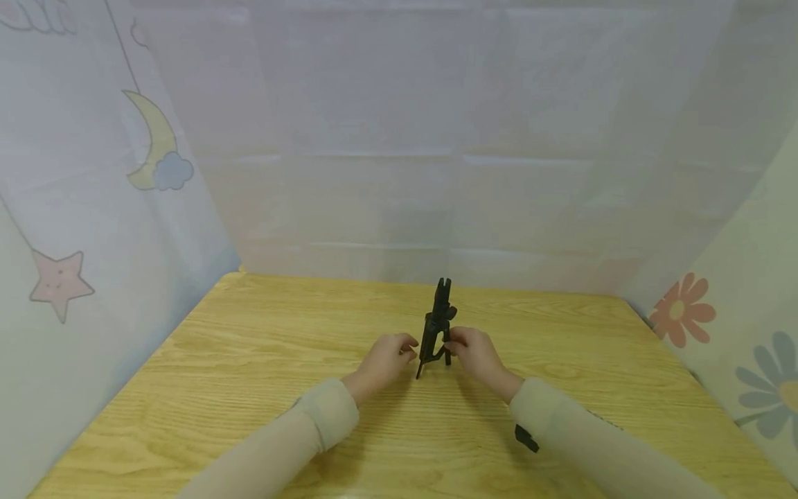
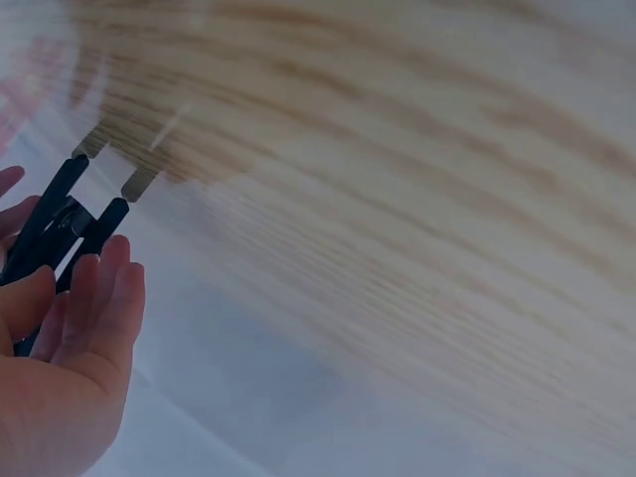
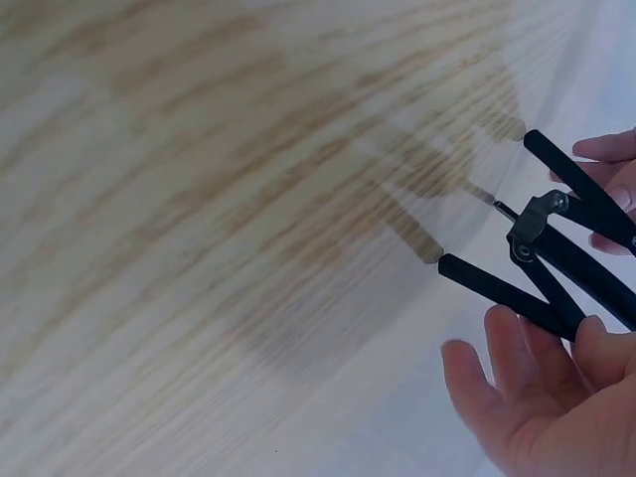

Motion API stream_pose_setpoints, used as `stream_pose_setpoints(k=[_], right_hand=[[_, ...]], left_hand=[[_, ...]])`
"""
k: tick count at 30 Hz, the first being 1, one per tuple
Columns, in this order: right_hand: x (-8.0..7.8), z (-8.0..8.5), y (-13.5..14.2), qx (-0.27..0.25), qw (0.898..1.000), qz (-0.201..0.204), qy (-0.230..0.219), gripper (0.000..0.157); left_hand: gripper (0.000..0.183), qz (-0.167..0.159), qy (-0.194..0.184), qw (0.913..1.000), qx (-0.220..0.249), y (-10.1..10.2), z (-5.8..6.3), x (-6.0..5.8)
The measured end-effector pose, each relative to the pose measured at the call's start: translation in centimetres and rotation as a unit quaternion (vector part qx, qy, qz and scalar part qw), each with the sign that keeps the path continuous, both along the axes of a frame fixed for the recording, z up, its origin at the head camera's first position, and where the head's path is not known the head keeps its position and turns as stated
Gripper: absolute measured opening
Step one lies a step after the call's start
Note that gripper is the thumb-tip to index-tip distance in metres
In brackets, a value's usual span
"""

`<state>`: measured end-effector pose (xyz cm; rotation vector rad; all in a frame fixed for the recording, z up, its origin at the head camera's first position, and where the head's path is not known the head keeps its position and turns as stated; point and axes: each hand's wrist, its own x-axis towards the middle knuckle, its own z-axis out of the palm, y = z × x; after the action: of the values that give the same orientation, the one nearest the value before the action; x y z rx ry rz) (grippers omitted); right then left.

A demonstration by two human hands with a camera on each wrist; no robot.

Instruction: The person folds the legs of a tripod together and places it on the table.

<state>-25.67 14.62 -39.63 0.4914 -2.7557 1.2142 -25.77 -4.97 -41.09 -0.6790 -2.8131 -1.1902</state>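
A small black tripod (image 1: 430,336) with a clamp-like top stands upright on the table, its legs spread. My right hand (image 1: 476,353) pinches the right leg between thumb and fingers. In the right wrist view, the tripod's legs (image 3: 497,288) are joined by hinged braces (image 3: 537,224), and my right hand (image 3: 556,397) is at the nearer leg. My left hand (image 1: 386,360) is just left of the tripod, its fingers loosely bent, with a slight gap showing in the head view. The left wrist view shows my left hand (image 2: 79,368) cupped beside the tripod legs (image 2: 94,238).
Beneath is a wood-grain table (image 1: 280,326). A small black object (image 1: 526,439) lies partly hidden by my right sleeve (image 1: 548,409). A pale sheet (image 1: 386,138) rises behind the table, with printed walls at both sides.
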Motion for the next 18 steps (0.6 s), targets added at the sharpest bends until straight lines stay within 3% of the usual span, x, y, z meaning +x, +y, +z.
stream_pose_setpoints(k=[12,18], right_hand=[[-1.3,-0.5,0.5,-0.007,1.000,0.030,-0.008,0.015],[-1.5,-0.3,0.5,-0.022,0.999,0.039,-0.028,0.017]], left_hand=[[0.031,0.013,-0.038,0.9991,0.016,0.9,0.1,-1.1],[0.023,0.003,-0.038,0.9984,0.043,1.3,0.2,-1.6]])
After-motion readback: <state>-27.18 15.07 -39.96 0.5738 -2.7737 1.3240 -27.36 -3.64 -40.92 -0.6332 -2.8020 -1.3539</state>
